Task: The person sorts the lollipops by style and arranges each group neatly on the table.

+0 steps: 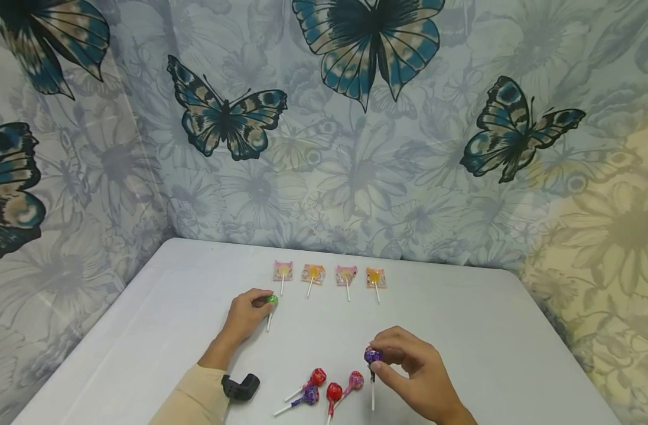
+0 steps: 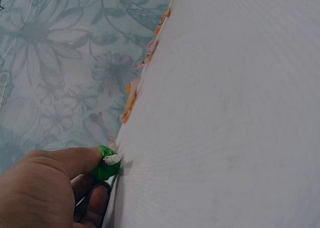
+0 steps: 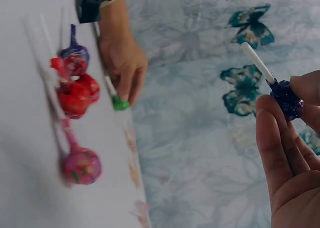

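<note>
My left hand [image 1: 247, 314] pinches a green-wrapped lollipop [image 1: 272, 300] by its head, just in front of the row's left end; its white stick points toward me. In the left wrist view the green lollipop [image 2: 106, 163] sits between thumb and fingers, close over the table. With thumb and fingertips my right hand [image 1: 416, 369] holds a purple-wrapped lollipop [image 1: 373, 355], stick hanging down toward the near side. The right wrist view shows this purple lollipop [image 3: 287, 99] raised off the table. Left of it lies a loose group with a pink lollipop [image 1: 356, 380] and a red lollipop [image 1: 334, 392].
Several flat lollipops in clear wrappers, among them a yellow one [image 1: 283, 271] and an orange one [image 1: 376, 277], lie in a row at the back of the white table [image 1: 462, 319]. Another purple lollipop [image 1: 311, 395] lies in the near group. A butterfly-patterned cloth [image 1: 366, 177] hangs behind.
</note>
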### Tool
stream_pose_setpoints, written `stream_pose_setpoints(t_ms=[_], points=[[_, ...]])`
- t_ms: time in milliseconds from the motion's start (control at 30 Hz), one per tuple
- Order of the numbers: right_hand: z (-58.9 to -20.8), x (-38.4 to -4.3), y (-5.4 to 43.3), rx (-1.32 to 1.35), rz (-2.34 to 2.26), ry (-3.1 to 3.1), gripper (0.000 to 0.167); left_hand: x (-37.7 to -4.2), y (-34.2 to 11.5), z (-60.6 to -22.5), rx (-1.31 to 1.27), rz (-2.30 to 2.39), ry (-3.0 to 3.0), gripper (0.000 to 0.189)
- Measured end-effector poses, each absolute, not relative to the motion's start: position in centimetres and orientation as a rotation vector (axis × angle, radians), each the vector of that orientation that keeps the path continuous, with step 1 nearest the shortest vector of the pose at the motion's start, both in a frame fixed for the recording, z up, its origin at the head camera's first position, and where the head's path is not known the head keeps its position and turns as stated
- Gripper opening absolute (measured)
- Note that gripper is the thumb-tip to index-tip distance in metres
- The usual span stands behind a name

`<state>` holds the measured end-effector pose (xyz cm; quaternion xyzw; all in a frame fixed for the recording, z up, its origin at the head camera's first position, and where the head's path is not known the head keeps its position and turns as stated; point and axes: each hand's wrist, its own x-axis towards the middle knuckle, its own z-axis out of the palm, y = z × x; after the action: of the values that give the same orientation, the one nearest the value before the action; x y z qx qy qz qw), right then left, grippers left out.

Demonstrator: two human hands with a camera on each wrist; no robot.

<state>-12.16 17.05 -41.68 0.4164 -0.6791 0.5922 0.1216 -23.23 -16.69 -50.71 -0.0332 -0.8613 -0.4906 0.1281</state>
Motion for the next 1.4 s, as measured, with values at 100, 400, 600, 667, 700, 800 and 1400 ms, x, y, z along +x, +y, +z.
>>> stream_pose_setpoints(t_ms=[100, 400, 600, 667, 700, 800, 1400], points=[[-40.7, -13.0, 16.7, 1.258, 1.714, -1.901, 0.044, -23.3, -16.7, -50.7, -0.09, -1.444, -2.501, 0.026], [-38.3, -14.9, 15.5, 1.216, 1.657, -1.923, 0.037, -23.4, -16.8, -50.8, -0.081, -1.436, -2.51, 0.025], [-37.5, -17.1, 14.1, 1.22, 1.642, -1.961, 0.028, -23.6, -16.8, -50.8, -0.082, -1.418, -2.515, 0.025], [-37.4, -18.0, 13.5, 1.221, 1.643, -1.971, 0.028, -23.6, -16.8, -50.8, -0.077, -1.419, -2.517, 0.025], [-37.4, -18.4, 13.2, 1.224, 1.647, -1.974, 0.028, -23.6, -16.8, -50.9, -0.078, -1.418, -2.517, 0.025], [-37.5, -19.5, 12.2, 1.23, 1.651, -1.988, 0.028, -23.5, -16.8, -50.9, -0.075, -1.418, -2.52, 0.025], [-40.2, -23.9, 7.3, 1.078, 1.784, -2.208, 0.021, -23.4, -16.7, -50.9, -0.07, -1.415, -2.521, 0.024]])
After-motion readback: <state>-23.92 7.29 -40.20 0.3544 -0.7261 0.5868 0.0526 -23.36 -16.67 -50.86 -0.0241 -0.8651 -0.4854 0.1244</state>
